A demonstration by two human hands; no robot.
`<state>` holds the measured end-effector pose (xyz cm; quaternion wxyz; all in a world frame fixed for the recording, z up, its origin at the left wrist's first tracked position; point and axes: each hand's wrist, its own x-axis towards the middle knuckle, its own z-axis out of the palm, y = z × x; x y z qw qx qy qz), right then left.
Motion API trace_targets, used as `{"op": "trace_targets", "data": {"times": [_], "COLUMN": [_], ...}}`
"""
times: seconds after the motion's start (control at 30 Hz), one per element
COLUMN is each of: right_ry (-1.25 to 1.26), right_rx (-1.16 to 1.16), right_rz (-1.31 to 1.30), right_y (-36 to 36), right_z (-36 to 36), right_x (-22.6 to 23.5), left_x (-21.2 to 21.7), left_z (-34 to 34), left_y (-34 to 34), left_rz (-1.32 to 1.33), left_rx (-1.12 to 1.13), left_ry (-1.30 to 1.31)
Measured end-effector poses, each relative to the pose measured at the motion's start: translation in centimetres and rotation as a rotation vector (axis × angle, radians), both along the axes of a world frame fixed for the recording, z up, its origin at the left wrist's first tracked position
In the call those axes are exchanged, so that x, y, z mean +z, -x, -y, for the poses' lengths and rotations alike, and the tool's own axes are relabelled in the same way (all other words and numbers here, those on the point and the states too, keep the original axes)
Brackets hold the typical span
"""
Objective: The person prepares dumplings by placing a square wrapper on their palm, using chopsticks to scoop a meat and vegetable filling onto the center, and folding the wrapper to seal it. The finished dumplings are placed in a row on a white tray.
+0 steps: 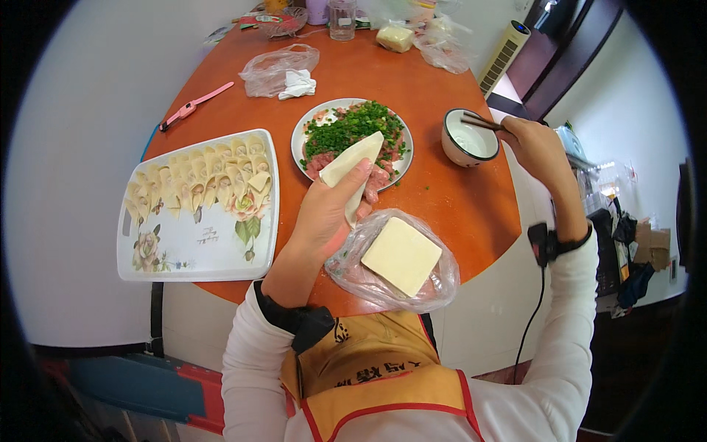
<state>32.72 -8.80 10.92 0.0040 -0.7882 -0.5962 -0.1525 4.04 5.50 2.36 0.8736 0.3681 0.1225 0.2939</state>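
Observation:
My left hand (335, 199) is closed on a pale dumpling wrapper (353, 161), which lies folded across the fingers in front of the plate's near edge. In my right hand (532, 141) is a pair of chopsticks (479, 121), their tips inside a white bowl (470, 160) with a dark rim and whitish contents. Minced meat topped with chopped green onion (352, 131) fills a round white plate (300, 147). Close to my body, a square stack of wrappers (402, 256) rests on a clear plastic bag (346, 269).
At left, a white flowered tray (199, 267) carries rows of folded dumplings (193, 174). Behind it lies a pink watch (188, 110). Farther back are a plastic bag (266, 72), a crumpled tissue (297, 84), a glass (342, 20) and a bagged pale block (395, 38).

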Motion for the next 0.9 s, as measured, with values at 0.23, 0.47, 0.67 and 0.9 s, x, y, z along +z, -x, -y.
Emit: {"op": "trace_targets", "data": {"times": [0.23,0.47,0.67,0.9], "right_ry": [-0.248,-0.314,-0.264,-0.257], "right_rx": [0.480,0.481,0.405,0.407], "right_rz": [-0.251,-0.204,-0.212,-0.932], "right_y": [10.0,10.4,10.8,14.8], "right_z": [-2.7,-4.7,-4.5,-4.8], "right_x": [-1.5,-2.2,-1.9,0.6], "left_x": [-0.3,-0.1,-0.1,2.6], "left_z": [-0.2,-0.3,-0.2,0.4], "left_y": [0.3,0.5,0.7,1.2], "left_rz": [0.014,0.063,0.086,0.155], "left_rx": [0.054,0.028,0.013,0.228], "left_ry": [0.018,0.046,0.060,0.035]}}
